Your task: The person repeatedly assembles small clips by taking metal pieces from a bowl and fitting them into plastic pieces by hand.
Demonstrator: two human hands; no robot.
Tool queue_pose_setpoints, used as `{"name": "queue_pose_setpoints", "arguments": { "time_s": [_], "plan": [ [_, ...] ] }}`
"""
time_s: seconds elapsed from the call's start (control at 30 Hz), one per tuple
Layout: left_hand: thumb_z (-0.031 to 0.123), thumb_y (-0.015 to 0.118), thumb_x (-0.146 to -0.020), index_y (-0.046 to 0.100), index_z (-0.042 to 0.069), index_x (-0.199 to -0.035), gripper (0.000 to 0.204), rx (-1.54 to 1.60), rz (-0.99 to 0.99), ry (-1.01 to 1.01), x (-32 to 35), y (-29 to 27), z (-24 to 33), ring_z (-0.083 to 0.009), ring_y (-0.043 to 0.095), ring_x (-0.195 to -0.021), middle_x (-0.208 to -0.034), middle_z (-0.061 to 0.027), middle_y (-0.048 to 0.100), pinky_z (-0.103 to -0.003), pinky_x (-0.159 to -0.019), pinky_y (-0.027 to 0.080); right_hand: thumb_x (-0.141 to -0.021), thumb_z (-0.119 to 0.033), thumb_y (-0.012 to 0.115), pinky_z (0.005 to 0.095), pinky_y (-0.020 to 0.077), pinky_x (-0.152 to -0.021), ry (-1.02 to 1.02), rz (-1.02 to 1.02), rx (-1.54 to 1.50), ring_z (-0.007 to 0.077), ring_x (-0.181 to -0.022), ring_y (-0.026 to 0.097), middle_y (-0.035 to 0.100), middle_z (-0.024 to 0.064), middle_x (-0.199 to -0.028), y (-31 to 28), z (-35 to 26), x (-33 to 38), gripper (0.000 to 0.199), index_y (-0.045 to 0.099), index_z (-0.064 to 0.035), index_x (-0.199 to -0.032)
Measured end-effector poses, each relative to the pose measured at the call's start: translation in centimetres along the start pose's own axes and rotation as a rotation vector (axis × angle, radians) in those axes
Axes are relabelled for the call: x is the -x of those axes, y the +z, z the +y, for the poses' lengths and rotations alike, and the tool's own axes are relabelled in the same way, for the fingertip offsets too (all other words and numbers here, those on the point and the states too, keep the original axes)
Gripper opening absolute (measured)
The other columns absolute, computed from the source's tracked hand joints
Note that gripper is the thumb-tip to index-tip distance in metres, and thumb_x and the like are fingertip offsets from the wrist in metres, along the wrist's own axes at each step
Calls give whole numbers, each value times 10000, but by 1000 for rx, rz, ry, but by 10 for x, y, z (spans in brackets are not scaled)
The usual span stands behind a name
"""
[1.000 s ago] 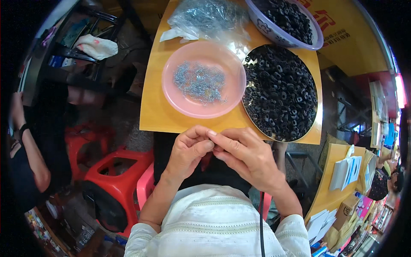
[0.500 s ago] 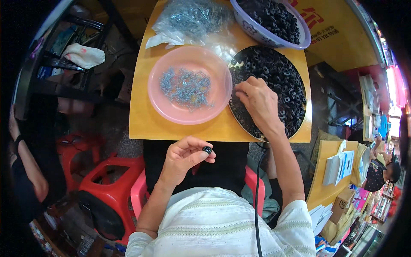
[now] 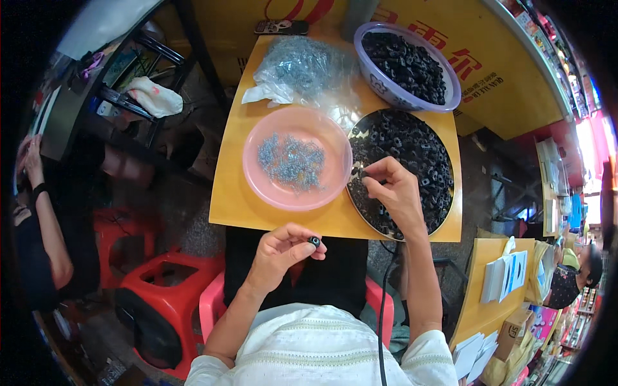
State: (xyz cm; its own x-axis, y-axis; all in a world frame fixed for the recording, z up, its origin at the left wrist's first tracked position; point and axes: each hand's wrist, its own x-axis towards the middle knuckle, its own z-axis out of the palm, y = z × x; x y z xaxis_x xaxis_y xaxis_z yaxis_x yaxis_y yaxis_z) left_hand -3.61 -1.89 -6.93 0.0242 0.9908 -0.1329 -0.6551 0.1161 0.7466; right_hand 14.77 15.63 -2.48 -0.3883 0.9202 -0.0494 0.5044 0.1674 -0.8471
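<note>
Just off the table's near edge, my left hand [image 3: 278, 255] pinches a small black cylindrical part [image 3: 314, 242], its round end with a light ring facing up. My right hand [image 3: 399, 193] is over the left side of a round tray [image 3: 386, 226] full of small black plastic pieces [image 3: 412, 145]. Its thumb and forefinger are closed on a tiny dark piece [image 3: 364, 174], too small to make out fully. Left of the tray, beside those fingertips, stands a pink plastic bowl [image 3: 257, 186] with many small silvery-blue metal bits [image 3: 293, 161] in it.
A clear plastic bag [image 3: 302, 64] of similar metal bits lies at the back of the yellow table [image 3: 235, 206]. Behind the tray stands a lilac basin [image 3: 405, 100] of black parts. A red stool [image 3: 174, 276] is at left, where another person's arm [image 3: 55, 225] shows. A black cable [image 3: 382, 315] hangs near my right arm.
The view has tilted, so the table sits lower in it. My right hand's fingertips have come up from the tray with a tiny dark piece; my left hand still holds its black part.
</note>
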Motion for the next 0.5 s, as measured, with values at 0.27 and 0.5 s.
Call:
{"name": "queue_pose_setpoints", "arguments": {
  "time_s": [0.27,0.5],
  "plan": [
    [27,582,-917,600,4,-1097,183,4,45,121,-3,13,28,-174,669,-855,-945,-119,677,-279,-792,540,-885,-25,601,230,531,-674,121,-391,-817,141,-854,661,671,117,-1005,11,-51,39,210,606,30,-1087],
    [65,585,-931,585,10,-1112,190,-35,132,205,7,8,50,-170,656,-896,-978,-111,673,-305,-821,527,-856,-28,674,205,501,-702,-4,-451,-774,72,-828,606,650,28,-912,34,-84,34,199,638,5,-1049]
  ]
}}
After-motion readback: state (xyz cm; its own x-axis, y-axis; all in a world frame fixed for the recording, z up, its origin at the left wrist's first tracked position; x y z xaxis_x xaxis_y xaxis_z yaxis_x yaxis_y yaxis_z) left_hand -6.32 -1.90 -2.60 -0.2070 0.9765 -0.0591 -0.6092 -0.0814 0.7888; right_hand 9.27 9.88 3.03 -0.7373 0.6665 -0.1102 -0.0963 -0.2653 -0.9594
